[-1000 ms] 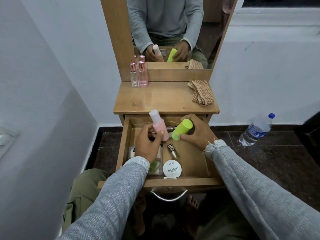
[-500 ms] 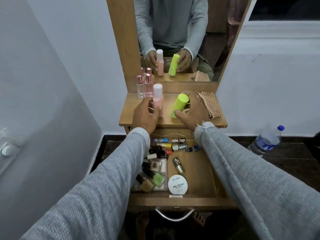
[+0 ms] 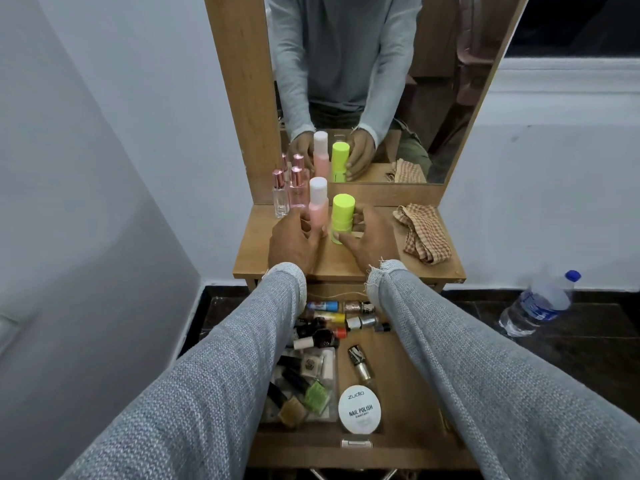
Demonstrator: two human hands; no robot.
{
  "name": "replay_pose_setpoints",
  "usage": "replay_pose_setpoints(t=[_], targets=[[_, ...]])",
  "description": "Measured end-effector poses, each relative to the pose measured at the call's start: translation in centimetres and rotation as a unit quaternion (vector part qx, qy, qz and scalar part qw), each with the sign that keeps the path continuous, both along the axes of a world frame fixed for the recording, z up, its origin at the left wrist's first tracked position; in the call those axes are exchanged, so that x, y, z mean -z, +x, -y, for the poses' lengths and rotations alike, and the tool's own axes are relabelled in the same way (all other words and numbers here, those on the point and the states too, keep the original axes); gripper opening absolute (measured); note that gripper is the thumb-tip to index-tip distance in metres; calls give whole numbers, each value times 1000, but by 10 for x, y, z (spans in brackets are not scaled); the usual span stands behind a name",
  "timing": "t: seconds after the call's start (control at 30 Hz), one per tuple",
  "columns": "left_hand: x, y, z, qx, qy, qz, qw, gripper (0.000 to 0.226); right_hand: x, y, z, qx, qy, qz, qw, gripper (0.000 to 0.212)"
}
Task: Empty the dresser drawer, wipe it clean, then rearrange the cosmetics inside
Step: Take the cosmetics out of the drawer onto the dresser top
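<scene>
My left hand [image 3: 292,242] grips a pink bottle with a white cap [image 3: 318,206], standing upright on the dresser top [image 3: 346,263]. Beside it my right hand [image 3: 369,242] holds a neon green bottle [image 3: 342,216], also upright on the wood. Below my arms the open drawer [image 3: 408,441] holds several nail polish bottles [image 3: 360,362], a round white nail polish remover tub [image 3: 359,408] and small items in a clear tray [image 3: 304,393]. A checked cloth [image 3: 422,233] lies at the right of the dresser top.
Two clear and pink perfume bottles [image 3: 289,192] stand at the back left of the top, against the mirror [image 3: 381,81]. A plastic water bottle [image 3: 536,304] lies on the dark floor to the right. White walls close in on both sides.
Both hands lifted the pink and green bottles out of the drawer and up onto the dresser top, where the bottles now stand upright. The green bottle has gone from tilted to vertical.
</scene>
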State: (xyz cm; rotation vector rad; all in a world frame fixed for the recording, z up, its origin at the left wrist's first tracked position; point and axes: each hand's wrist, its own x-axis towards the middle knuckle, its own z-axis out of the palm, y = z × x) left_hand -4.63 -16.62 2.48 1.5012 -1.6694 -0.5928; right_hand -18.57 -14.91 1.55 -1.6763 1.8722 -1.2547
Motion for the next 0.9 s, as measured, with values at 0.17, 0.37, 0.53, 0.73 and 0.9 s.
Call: replay_pose_setpoints(t=[0.17,0.37,0.53,0.73,0.9], targets=[[-1,-5,20,-37,38,18,998,24,6,0,23,26,34,-14,999,33],[2,-8,34,-65,68,37,995,26,2,-2,39,37,89,-26,995,23],[4,-9,40,-78,77,21,994,23,2,-3,46,40,110,-45,992,22],[6,-9,45,-82,85,14,993,22,-3,-1,48,48,141,-77,986,25],[6,-8,48,-78,105,14,991,23,-9,0,45,47,153,-82,984,29]])
